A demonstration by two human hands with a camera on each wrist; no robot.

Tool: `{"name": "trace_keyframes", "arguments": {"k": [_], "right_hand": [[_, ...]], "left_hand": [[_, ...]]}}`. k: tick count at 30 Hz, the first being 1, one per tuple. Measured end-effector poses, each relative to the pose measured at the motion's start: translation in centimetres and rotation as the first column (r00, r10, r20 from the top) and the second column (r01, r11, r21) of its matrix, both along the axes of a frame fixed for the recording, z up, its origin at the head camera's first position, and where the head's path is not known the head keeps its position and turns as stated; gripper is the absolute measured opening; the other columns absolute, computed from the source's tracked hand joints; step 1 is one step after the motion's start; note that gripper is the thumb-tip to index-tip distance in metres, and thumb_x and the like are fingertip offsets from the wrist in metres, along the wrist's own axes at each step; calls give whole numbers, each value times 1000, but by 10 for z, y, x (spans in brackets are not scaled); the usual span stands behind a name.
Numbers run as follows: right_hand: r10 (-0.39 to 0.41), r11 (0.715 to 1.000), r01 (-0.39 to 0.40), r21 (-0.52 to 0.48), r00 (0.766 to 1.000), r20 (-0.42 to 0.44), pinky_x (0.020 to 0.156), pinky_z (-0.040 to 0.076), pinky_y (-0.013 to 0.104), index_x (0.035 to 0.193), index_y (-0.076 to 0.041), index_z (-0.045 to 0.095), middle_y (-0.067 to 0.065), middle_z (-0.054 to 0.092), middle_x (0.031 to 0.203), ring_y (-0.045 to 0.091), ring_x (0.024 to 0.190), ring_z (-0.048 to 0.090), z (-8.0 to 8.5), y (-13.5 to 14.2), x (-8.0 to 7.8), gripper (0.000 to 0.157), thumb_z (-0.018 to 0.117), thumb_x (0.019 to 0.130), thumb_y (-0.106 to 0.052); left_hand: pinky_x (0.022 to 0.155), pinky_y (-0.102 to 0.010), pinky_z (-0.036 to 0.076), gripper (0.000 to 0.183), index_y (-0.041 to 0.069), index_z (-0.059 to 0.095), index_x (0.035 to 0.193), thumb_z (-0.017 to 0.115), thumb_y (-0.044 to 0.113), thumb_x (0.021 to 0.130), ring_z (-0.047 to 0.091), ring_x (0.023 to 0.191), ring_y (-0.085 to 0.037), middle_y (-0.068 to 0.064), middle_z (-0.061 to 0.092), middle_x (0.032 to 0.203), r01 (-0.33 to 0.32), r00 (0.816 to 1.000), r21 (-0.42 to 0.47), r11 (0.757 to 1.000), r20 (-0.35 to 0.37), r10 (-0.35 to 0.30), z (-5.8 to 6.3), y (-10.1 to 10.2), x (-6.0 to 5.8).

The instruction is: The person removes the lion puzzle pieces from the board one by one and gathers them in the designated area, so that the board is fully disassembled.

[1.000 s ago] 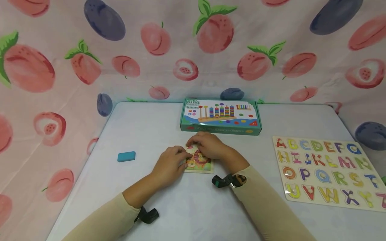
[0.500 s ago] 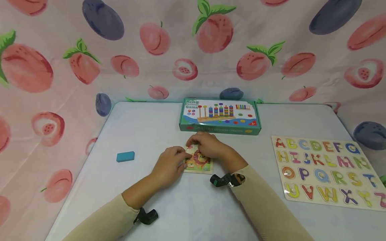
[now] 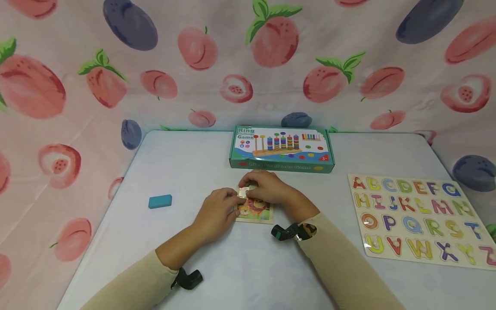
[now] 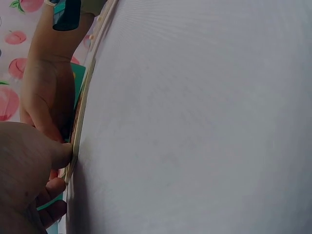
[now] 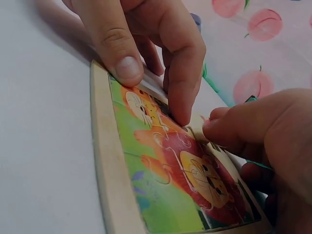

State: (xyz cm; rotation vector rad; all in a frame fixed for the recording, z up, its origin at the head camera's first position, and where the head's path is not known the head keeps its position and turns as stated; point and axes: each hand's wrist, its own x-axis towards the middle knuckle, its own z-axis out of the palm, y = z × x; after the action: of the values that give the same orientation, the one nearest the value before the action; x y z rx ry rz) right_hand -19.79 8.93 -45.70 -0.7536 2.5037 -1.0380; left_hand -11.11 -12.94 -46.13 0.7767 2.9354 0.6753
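Observation:
A small wooden jigsaw puzzle [image 3: 255, 215] with a lion picture lies in the middle of the table, its pale frame [image 5: 103, 146] clear in the right wrist view. My left hand [image 3: 217, 211] holds it at the left side. The left thumb [image 5: 119, 58] lies on the frame's corner, while the index finger touches the picture. Over the far part, my right hand [image 3: 267, 187] pinches a small pale puzzle piece [image 3: 243, 192] between thumb and fingers. That piece looks tilted up at the far left corner. The right hand hides much of the puzzle's far edge.
Behind the puzzle lies a green ring game box [image 3: 282, 148]. A blue block [image 3: 160, 201] sits to the left. At the right is an alphabet board [image 3: 420, 219] with colored letters. A fruit-print cloth [image 3: 174, 112] hangs behind the table.
The right fingers have tilted up a puzzle piece at the far left corner, and its pale face now shows. The left hand stays almost where it was.

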Motion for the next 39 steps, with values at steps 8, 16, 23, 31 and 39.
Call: {"name": "trace_keyframes", "arguments": {"k": [8, 16, 23, 31, 39], "right_hand": [[-50, 997, 51, -64, 999, 21, 91, 49, 37, 111, -23, 75, -8, 69, 103, 16, 97, 60, -2, -5, 1, 14, 74, 100, -15], [-97, 975, 121, -187, 986, 133, 87, 49, 35, 113, -17, 76, 1, 67, 103, 21, 97, 58, 1, -4, 0, 16, 71, 100, -9], [-126, 946, 193, -260, 959, 252, 85, 51, 36, 114, -13, 76, 5, 67, 102, 24, 97, 59, 2, 7, -2, 14, 70, 102, -14], [-170, 946, 236, -224, 946, 276, 87, 49, 40, 123, -17, 78, 6, 67, 113, 28, 102, 57, 9, 29, 2, 22, 63, 107, -14], [-234, 953, 267, -144, 949, 213, 87, 52, 39, 112, -16, 81, 3, 70, 106, 25, 100, 59, 9, 49, 10, 14, 71, 103, -16]], "left_hand": [[116, -55, 40, 33, 19, 74, 134, 75, 17, 101, 52, 135, -34, -10, 61, 137, -1, 1000, 19, 1000, 4, 1, -1, -1, 0], [117, -55, 39, 32, 17, 74, 133, 75, 16, 101, 51, 137, -35, -10, 61, 138, -22, 1000, 47, 999, 17, 22, 0, -1, 2], [117, -55, 39, 34, 19, 75, 134, 76, 17, 101, 51, 137, -34, -10, 61, 138, -30, 999, 48, 998, 34, 29, 0, -1, 2], [117, -56, 39, 34, 20, 75, 136, 75, 18, 102, 50, 138, -34, -10, 60, 140, -30, 998, 47, 998, 52, 28, 1, 3, 1], [116, -57, 39, 35, 18, 75, 135, 76, 15, 100, 50, 138, -36, -11, 61, 139, -51, 997, 64, 997, 57, 48, -1, 1, 3]]}}
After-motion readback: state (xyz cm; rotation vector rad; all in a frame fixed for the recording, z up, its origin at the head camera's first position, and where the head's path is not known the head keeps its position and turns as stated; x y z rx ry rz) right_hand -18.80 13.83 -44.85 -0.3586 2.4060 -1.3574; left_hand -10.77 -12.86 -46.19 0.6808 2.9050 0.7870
